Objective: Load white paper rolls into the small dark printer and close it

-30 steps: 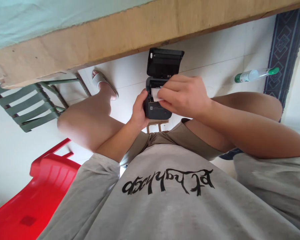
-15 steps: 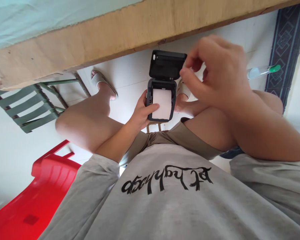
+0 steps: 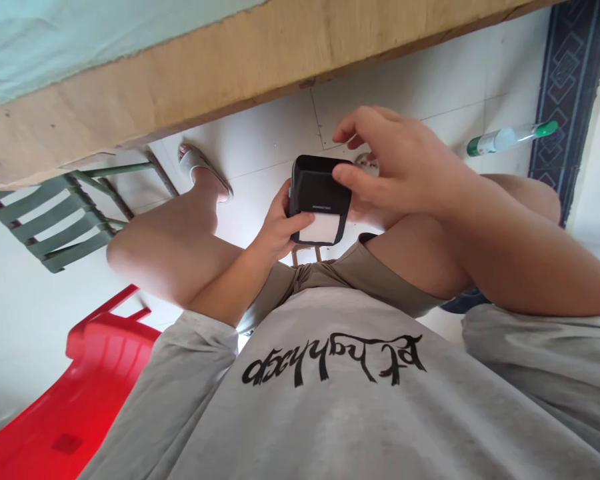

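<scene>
My left hand [image 3: 280, 230] grips a small black portable printer [image 3: 343, 230] from its left side, thumb resting on the white paper [image 3: 320, 228] at the near end. The printer's black lid [image 3: 323, 190] is folded down over the far part, and small pale lettering marks its near edge. At the lid's right side is my right hand [image 3: 387, 150], its thumb tip over the lid's edge and the fingers curved but apart. Whether that thumb presses on the lid I cannot tell.
Ahead runs a table's wooden edge [image 3: 190, 87] with a pale green cover [image 3: 80, 40]. On the floor at right lies a plastic bottle [image 3: 505, 139] with a green cap. To the left are a green slatted chair [image 3: 55, 213] and a red plastic chair [image 3: 80, 393].
The printer's lid has swung from standing open to down over the paper. My right hand has come lower and to the left, up to the lid. My left hand keeps its hold.
</scene>
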Available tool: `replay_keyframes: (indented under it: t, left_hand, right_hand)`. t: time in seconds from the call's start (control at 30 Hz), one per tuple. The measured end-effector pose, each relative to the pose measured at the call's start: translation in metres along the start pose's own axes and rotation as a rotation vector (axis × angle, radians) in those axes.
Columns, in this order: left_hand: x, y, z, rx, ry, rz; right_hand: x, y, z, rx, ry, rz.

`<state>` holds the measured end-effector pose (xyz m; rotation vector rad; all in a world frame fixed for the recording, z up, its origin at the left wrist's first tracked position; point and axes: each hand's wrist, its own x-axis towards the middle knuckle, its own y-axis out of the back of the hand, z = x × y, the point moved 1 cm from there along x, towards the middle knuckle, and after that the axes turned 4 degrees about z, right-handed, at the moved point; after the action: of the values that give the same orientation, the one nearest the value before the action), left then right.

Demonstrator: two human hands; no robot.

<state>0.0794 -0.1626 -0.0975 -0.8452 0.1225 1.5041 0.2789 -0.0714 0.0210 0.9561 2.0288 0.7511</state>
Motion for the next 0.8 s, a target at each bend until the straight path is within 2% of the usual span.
replay_keyframes:
  t: [0.1, 0.23, 0.53, 0.7, 0.8]
  left_hand:
    - [-0.003, 0.000, 0.002, -0.018, 0.001, -0.011]
    - [-0.004, -0.001, 0.003, -0.009, 0.013, 0.067]
    - [-0.004, 0.000, 0.007, -0.037, -0.011, 0.113]
    - [-0.005, 0.006, 0.006, -0.080, 0.033, 0.131]
    - [-0.005, 0.004, 0.010, -0.112, 0.064, 0.152]
  right_hand:
    - [0.008, -0.012, 0.001, 0.045, 0.000, -0.136]
    - [0.017, -0.022, -0.005, 0.090, -0.022, -0.243]
    - [0.024, -0.032, -0.008, 0.029, 0.012, -0.217]
    - [0.027, -0.046, -0.014, -0.085, -0.010, -0.186]
    - [0.028, -0.047, -0.016, -0.107, -0.016, -0.188]
